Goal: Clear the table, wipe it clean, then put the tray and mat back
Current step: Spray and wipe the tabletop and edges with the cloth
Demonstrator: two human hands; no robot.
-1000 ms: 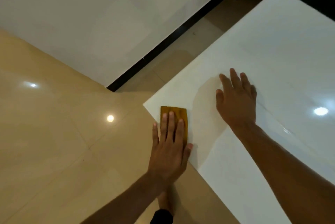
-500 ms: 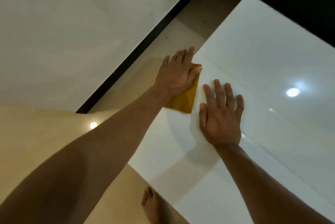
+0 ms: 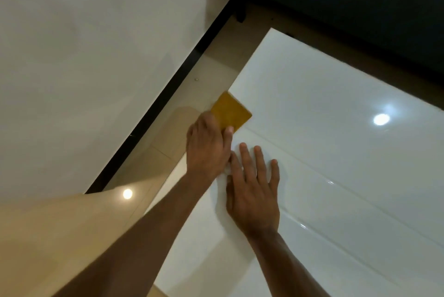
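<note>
My left hand (image 3: 207,145) pressed the yellow cloth (image 3: 230,113) at the white worktop's (image 3: 336,128) left edge, grip closed on it; my right hand (image 3: 254,188) lay flat, grip released.

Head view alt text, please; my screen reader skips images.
The left hand presses a yellow cloth on the white table at its left edge. The right hand rests flat beside it.
</note>
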